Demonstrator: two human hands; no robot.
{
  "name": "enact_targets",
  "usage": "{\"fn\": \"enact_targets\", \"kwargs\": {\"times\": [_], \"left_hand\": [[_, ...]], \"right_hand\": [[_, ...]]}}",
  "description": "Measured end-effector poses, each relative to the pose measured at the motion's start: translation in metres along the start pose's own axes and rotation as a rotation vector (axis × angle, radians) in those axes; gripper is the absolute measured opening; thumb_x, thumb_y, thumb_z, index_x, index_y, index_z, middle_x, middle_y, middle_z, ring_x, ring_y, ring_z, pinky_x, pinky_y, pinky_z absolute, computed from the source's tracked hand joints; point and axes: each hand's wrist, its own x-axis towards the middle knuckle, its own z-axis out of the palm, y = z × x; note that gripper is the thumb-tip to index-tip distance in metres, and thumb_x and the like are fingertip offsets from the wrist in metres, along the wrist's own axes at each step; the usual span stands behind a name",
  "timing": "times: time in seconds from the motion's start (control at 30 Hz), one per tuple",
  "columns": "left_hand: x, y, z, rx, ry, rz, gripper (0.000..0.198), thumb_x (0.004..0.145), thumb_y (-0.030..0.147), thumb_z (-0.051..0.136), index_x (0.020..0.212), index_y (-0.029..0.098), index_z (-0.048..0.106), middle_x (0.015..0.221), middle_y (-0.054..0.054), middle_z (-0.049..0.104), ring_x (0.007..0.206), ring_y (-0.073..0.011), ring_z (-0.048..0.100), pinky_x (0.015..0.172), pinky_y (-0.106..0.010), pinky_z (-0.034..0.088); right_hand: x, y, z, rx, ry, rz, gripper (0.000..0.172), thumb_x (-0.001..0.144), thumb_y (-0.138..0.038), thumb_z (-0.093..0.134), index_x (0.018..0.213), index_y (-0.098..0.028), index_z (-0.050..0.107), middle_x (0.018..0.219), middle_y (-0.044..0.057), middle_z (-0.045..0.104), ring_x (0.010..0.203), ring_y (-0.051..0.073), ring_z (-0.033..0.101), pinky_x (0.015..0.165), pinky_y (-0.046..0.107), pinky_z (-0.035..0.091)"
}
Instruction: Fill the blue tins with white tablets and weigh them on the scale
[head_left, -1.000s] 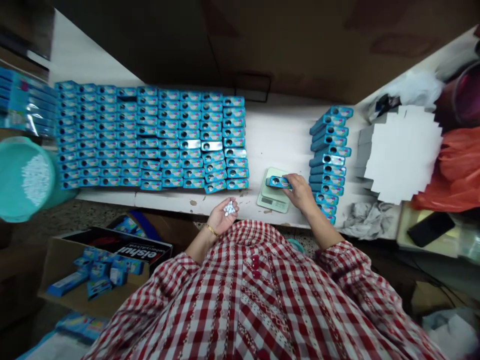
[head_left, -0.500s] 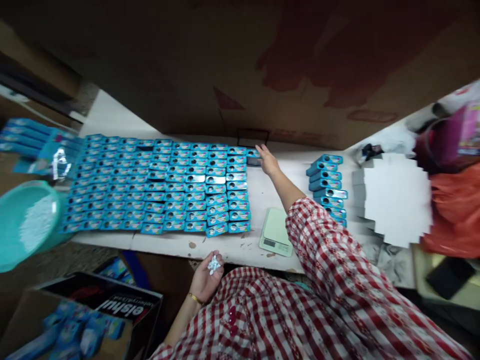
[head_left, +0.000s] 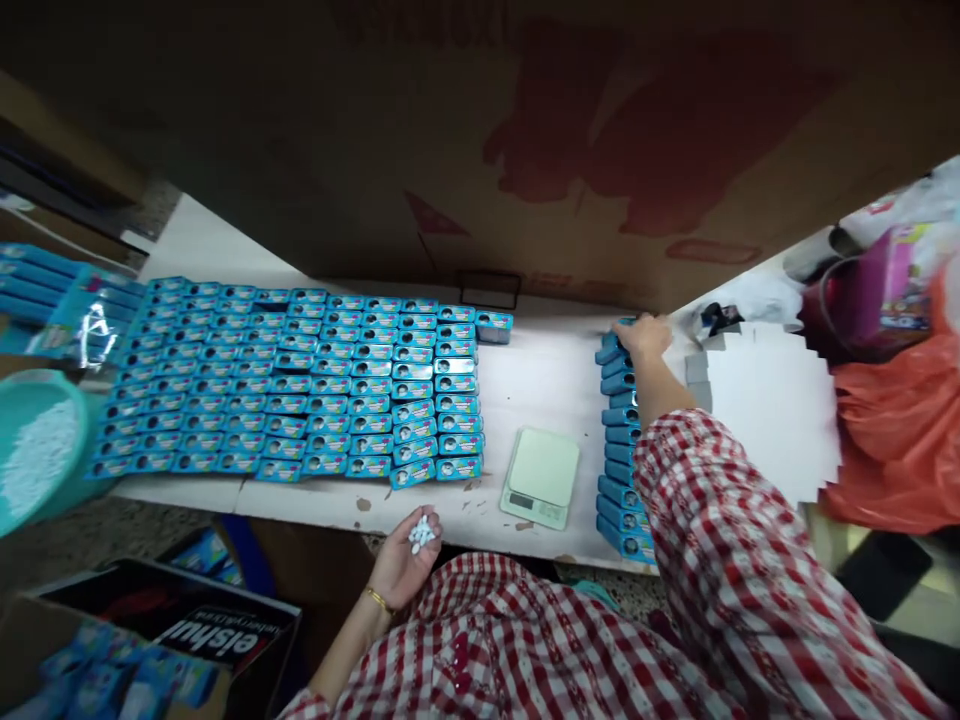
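Observation:
My left hand [head_left: 401,565] is cupped palm up near the table's front edge, holding a small heap of white pellets [head_left: 424,534]. At the far end of a column of small blue boxes [head_left: 621,470], my right hand [head_left: 645,338] has its fingers on the farthest blue box [head_left: 613,345], partly covering it. Many more such blue boxes [head_left: 330,400] stand in tight rows on the left part of the table. One blue box [head_left: 493,326] sits at the far right end of these rows. A pale green kitchen scale [head_left: 546,465] lies between the rows and the column.
A turquoise basin [head_left: 73,385] of white pellets stands at the left. Below it is a black carton [head_left: 217,600] beside more blue packs. A large cardboard box [head_left: 360,190] walls the table's back. White card sheets [head_left: 780,410] and a red plastic bag [head_left: 892,430] are at the right.
My right hand has moved right, from the last box of the rows to the far end of the right column. My left hand still holds the pellets. The view has shifted slightly.

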Motion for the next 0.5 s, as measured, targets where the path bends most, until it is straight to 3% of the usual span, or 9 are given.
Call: {"fn": "enact_targets", "kwargs": {"times": [0.07, 0.13, 0.27, 0.4, 0.5], "left_hand": [[-0.001, -0.004, 0.002, -0.001, -0.025, -0.002, 0.016, 0.083, 0.01, 0.043, 0.075, 0.009, 0.057, 0.064, -0.003, 0.054, 0.056, -0.0094, 0.053, 0.047, -0.019, 0.043], [-0.001, -0.007, 0.005, 0.007, -0.056, -0.001, 0.015, 0.083, 0.011, 0.044, 0.074, 0.01, 0.057, 0.064, -0.003, 0.054, 0.056, -0.0093, 0.053, 0.047, -0.018, 0.042], [0.001, -0.01, 0.017, 0.044, -0.123, -0.022, 0.016, 0.083, 0.013, 0.045, 0.073, 0.01, 0.057, 0.062, -0.002, 0.052, 0.055, -0.0088, 0.052, 0.043, -0.017, 0.038], [0.002, -0.012, 0.029, 0.096, -0.185, -0.085, 0.018, 0.084, 0.015, 0.043, 0.074, 0.01, 0.057, 0.061, -0.002, 0.052, 0.053, -0.0083, 0.051, 0.041, -0.016, 0.035], [0.002, -0.013, 0.031, 0.14, -0.226, -0.108, 0.019, 0.084, 0.015, 0.042, 0.075, 0.01, 0.058, 0.062, -0.003, 0.053, 0.053, -0.0082, 0.051, 0.041, -0.015, 0.036]], "right_hand": [[-0.017, -0.012, -0.01, 0.022, 0.071, -0.174, 0.055, 0.072, -0.054, 0.054, 0.105, -0.011, 0.061, 0.112, 0.019, 0.05, 0.1, 0.033, 0.05, 0.083, 0.045, 0.038], [-0.052, -0.018, -0.022, 0.067, 0.116, -0.386, 0.056, 0.074, -0.056, 0.049, 0.11, -0.014, 0.06, 0.112, 0.017, 0.05, 0.096, 0.03, 0.052, 0.081, 0.043, 0.037], [-0.158, -0.007, -0.03, 0.044, 0.16, -0.698, 0.05, 0.073, -0.055, 0.055, 0.109, -0.021, 0.06, 0.105, 0.013, 0.054, 0.087, 0.028, 0.053, 0.076, 0.042, 0.037], [-0.251, 0.017, -0.008, -0.019, 0.069, -0.774, 0.04, 0.074, -0.055, 0.055, 0.095, -0.022, 0.064, 0.093, 0.013, 0.058, 0.081, 0.026, 0.053, 0.073, 0.04, 0.036], [-0.285, 0.026, 0.009, -0.055, -0.019, -0.726, 0.041, 0.075, -0.056, 0.053, 0.092, -0.02, 0.064, 0.091, 0.013, 0.058, 0.081, 0.027, 0.054, 0.071, 0.039, 0.036]]}}
